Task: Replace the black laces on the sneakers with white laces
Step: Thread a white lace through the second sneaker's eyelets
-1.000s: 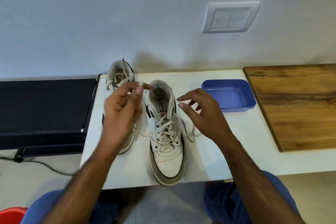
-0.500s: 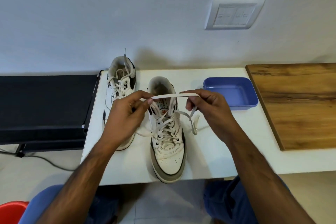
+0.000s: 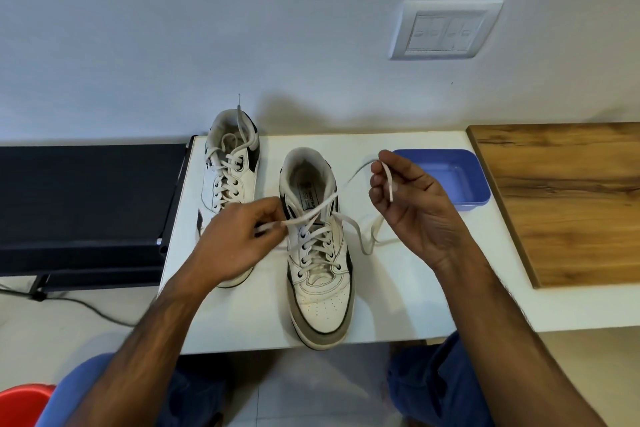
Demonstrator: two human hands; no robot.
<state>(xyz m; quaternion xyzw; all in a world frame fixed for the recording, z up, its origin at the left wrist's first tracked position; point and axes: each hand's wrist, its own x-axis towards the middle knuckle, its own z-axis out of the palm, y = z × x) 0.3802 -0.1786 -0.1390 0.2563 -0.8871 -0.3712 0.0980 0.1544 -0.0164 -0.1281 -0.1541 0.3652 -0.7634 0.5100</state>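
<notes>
Two white sneakers with black trim stand on the white table [image 3: 242, 315], toes toward me. The right sneaker [image 3: 320, 288] carries a white lace [image 3: 313, 213] through its eyelets, with both loose ends pulled out at the top. My left hand [image 3: 239, 246] pinches one end just left of the tongue. My right hand [image 3: 412, 208] is raised to the right of the shoe and pinches the other end near its tip, palm facing me. The left sneaker [image 3: 230, 170] behind my left hand is laced in white too. No black lace is visible.
An empty blue plastic tray [image 3: 474, 180] sits right of the shoes, just behind my right hand. A wooden board [image 3: 568, 204] covers the table's right part. A black shelf [image 3: 86, 204] adjoins the table's left edge. A red object [image 3: 20, 406] shows at bottom left.
My hands have drawn apart: the right hand lifted its lace end up and to the right, the left hand dropped lower beside the tongue. The lace now runs diagonally across the shoe opening.
</notes>
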